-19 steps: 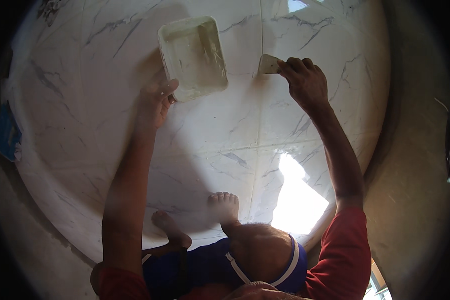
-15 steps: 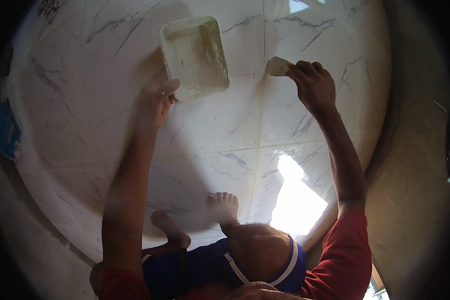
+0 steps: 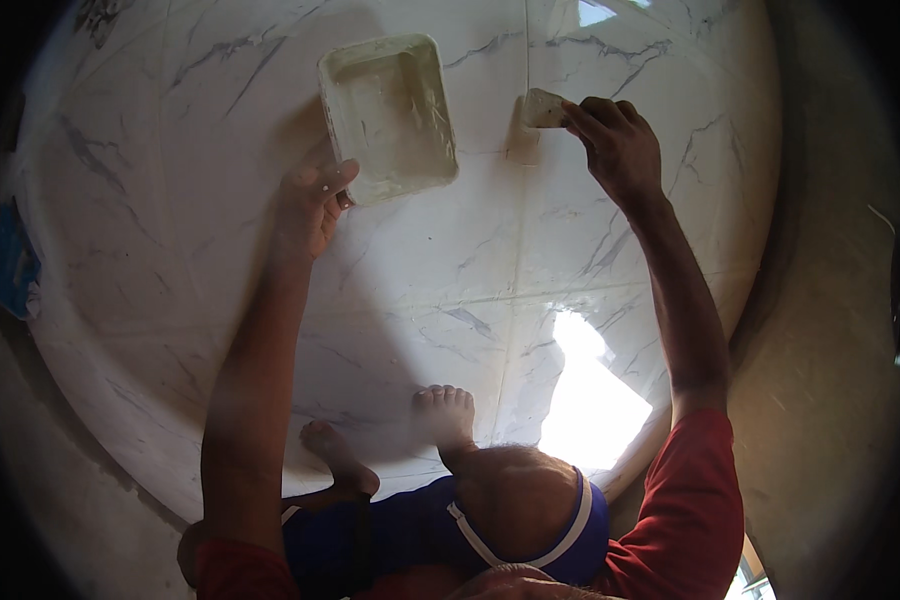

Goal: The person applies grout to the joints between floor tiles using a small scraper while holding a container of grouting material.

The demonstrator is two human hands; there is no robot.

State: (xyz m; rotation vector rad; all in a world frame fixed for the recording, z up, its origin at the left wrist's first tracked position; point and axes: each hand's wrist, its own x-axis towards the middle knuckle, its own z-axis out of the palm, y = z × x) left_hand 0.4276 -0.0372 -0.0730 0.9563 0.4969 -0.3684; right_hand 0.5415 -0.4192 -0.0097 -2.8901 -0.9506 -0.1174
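Observation:
My left hand grips the near-left corner of a pale rectangular plastic tub, thumb over its rim. The tub is tilted so its inside shows, smeared with a whitish residue. To the right, my right hand pinches a small flat greyish scraper between thumb and fingers. The scraper is over a joint line between white marbled floor tiles, its shadow falling beside it. Whether its edge touches the tile I cannot tell.
My bare feet and bent knee are on the near side. A bright patch of reflected light lies on the tiles. At the far left is a blue object. A duller grey-brown surface borders the tiles on the right.
My right hand has moved the scraper a little farther away and slightly left, along the tile joint. The tub and my left hand have stayed nearly in place.

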